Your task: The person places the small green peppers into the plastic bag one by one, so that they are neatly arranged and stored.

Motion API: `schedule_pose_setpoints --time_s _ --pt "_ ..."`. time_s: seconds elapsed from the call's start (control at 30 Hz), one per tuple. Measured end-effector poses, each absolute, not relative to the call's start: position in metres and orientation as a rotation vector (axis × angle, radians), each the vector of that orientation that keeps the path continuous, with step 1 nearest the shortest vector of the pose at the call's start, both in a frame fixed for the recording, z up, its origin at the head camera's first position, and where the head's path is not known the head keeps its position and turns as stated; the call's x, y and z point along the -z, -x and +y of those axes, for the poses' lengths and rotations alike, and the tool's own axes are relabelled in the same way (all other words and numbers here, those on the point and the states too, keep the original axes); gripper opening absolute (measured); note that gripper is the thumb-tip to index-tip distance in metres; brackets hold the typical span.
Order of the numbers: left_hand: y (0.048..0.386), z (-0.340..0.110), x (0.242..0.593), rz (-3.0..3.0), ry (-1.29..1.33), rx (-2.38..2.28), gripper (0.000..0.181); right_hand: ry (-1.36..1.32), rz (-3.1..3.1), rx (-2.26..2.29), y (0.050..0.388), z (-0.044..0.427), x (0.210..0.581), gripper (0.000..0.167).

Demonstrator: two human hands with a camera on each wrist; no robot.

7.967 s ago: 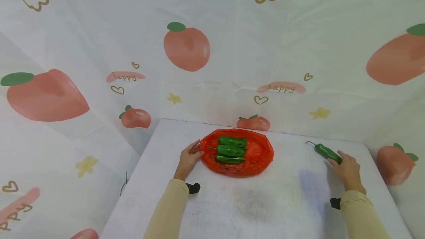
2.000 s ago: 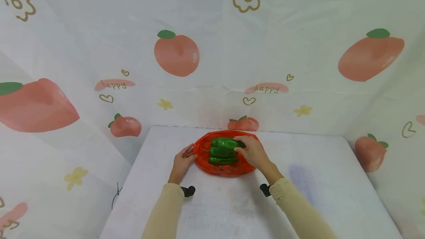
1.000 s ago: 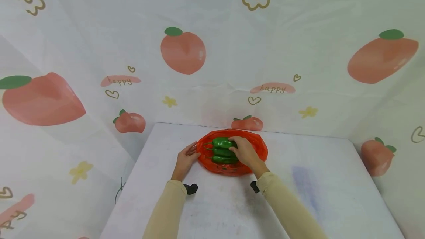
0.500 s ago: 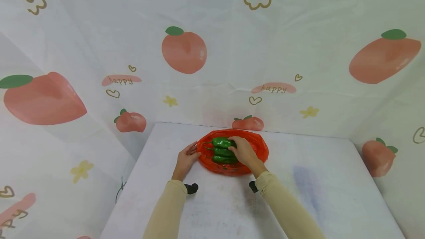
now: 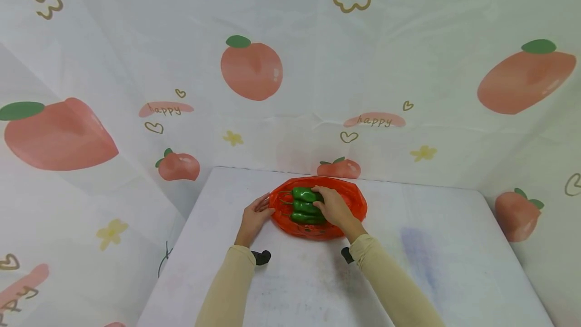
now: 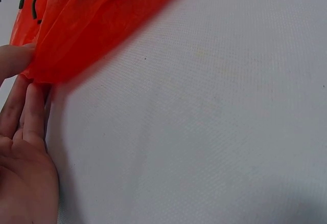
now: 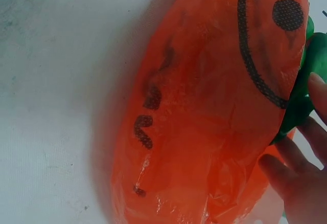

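An opened red plastic bag [image 5: 356, 207] lies toward the back of the table, with green peppers [image 5: 303, 195] side by side in it, stems to the left. My left hand [image 5: 252, 220] pinches the bag's left rim; the left wrist view shows the thumb over the red plastic [image 6: 92, 35] and the fingers beneath. My right hand [image 5: 335, 208] reaches in from the right and grips the upper pepper at its right end. In the right wrist view the hand [image 7: 304, 183] has its thumb and fingers about a green pepper [image 7: 312, 68], partly hidden by the bag's wall.
The white table [image 5: 290, 286] runs up to a fruit-printed cloth backdrop [image 5: 290, 140]. Cloth with the same print stands at both sides. A dark wrist mount [image 5: 262, 258] shows below the left hand and another mount [image 5: 347, 255] below the right.
Eight seconds ago the right hand held a pepper at the table's right; it has since moved left into the bag. Just now the peppers shifted slightly right. The left hand stays at the rim.
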State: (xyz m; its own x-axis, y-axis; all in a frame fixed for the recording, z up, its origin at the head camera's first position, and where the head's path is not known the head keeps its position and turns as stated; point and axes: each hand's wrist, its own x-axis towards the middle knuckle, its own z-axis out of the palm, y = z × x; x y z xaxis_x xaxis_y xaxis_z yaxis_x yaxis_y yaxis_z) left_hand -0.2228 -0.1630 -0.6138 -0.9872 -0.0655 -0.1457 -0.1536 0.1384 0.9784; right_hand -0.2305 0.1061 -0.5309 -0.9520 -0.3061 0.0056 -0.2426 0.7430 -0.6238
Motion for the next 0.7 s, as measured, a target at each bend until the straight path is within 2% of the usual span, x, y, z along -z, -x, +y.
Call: schedule_pose_setpoints --time_s 0.47,0.7 --pt "0.226 -0.162 0.611 2.36 0.226 -1.968 0.054 0.436 2.865 0.991 0.23 0.118 0.524 0.051" --pt "0.229 -0.166 0.617 2.333 0.309 -1.971 0.056 0.398 2.89 0.977 0.227 0.13 0.523 0.054"
